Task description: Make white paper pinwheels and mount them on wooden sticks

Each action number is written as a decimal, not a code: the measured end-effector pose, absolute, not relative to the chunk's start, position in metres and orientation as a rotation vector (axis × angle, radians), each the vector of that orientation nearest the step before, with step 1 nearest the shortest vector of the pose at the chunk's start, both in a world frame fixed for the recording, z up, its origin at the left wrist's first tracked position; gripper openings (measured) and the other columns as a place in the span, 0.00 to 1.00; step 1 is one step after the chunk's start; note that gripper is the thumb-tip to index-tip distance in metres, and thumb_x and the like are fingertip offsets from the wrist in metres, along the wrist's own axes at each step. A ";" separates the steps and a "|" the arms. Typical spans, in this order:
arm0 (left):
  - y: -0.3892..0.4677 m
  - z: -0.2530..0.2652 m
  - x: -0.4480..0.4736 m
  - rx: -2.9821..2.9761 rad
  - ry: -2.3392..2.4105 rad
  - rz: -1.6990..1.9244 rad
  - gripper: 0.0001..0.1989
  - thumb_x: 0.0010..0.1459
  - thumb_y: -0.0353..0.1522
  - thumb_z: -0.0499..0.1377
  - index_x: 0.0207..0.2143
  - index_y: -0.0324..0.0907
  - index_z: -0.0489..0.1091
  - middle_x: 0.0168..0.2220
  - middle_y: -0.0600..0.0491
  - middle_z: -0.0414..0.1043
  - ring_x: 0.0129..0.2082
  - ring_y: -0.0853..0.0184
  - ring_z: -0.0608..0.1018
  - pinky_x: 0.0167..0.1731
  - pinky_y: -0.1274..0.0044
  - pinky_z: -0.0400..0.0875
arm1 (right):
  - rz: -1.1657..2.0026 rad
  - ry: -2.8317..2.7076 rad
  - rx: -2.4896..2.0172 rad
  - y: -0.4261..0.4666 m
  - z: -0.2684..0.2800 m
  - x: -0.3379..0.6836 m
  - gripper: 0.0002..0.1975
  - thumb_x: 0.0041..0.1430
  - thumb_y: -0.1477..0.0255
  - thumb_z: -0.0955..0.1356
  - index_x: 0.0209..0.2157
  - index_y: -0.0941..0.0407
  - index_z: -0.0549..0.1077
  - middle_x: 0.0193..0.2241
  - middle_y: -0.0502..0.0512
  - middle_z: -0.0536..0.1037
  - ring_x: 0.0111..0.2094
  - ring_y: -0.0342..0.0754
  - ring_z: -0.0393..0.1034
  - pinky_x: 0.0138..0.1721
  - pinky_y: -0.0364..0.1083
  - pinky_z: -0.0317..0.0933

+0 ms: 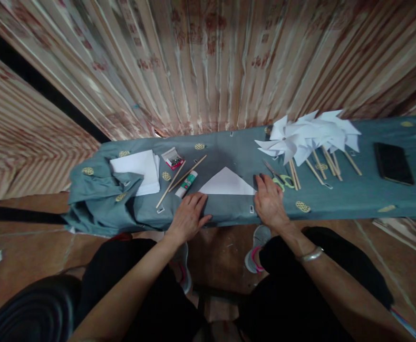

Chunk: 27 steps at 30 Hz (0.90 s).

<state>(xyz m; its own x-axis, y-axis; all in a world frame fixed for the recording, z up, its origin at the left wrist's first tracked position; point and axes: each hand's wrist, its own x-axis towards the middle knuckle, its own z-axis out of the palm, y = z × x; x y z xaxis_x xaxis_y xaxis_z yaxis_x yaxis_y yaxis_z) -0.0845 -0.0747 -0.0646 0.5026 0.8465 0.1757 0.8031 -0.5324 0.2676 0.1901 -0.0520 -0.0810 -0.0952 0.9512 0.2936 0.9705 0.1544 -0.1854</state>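
A sheet of white paper [226, 183], folded into a triangle, lies on the cloth with its point away from me. My left hand [189, 216] rests at its left corner, fingers laid flat and thumb apart. At the right corner, my right hand [270, 202] touches the paper with fingertips down and fingers extended. Green-handled scissors [282, 182] lie just beyond my right hand. Close to my left hand are a glue stick [187, 184], two thin wooden sticks [172, 183] and an open red-and-white box [173, 158] of small metallic pieces.
A stack of white paper [140, 168] lies at the left, partly under bunched cloth. Several white paper pinwheels [307, 137] on sticks are piled at the right, beside a black phone [393, 163]. The grey-green tablecloth [353, 197] covers a narrow table before a striped curtain [208, 71].
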 end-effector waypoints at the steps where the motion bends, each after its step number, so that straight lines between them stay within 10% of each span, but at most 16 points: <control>1: -0.076 -0.064 -0.085 2.590 1.452 0.427 0.28 0.61 0.40 0.57 0.59 0.34 0.60 0.54 0.38 0.66 0.54 0.51 0.69 0.54 0.59 0.66 | -0.078 -2.092 -1.850 -0.052 -0.080 0.192 0.26 0.62 0.76 0.57 0.61 0.68 0.60 0.60 0.73 0.64 0.63 0.61 0.56 0.59 0.59 0.52; 16: -0.082 -0.060 -0.074 2.532 1.529 0.541 0.23 0.61 0.39 0.57 0.56 0.37 0.63 0.53 0.40 0.66 0.54 0.52 0.69 0.54 0.57 0.67 | 0.410 -1.918 -1.722 -0.023 -0.056 0.182 0.17 0.61 0.69 0.61 0.45 0.58 0.77 0.42 0.61 0.81 0.43 0.55 0.75 0.48 0.52 0.66; 27: -0.061 -0.047 -0.067 2.502 1.574 0.553 0.19 0.63 0.36 0.55 0.53 0.36 0.67 0.53 0.40 0.70 0.52 0.54 0.74 0.52 0.61 0.69 | 0.516 -1.729 -1.724 -0.027 -0.041 0.172 0.10 0.50 0.68 0.69 0.35 0.55 0.77 0.22 0.49 0.77 0.25 0.47 0.72 0.30 0.45 0.63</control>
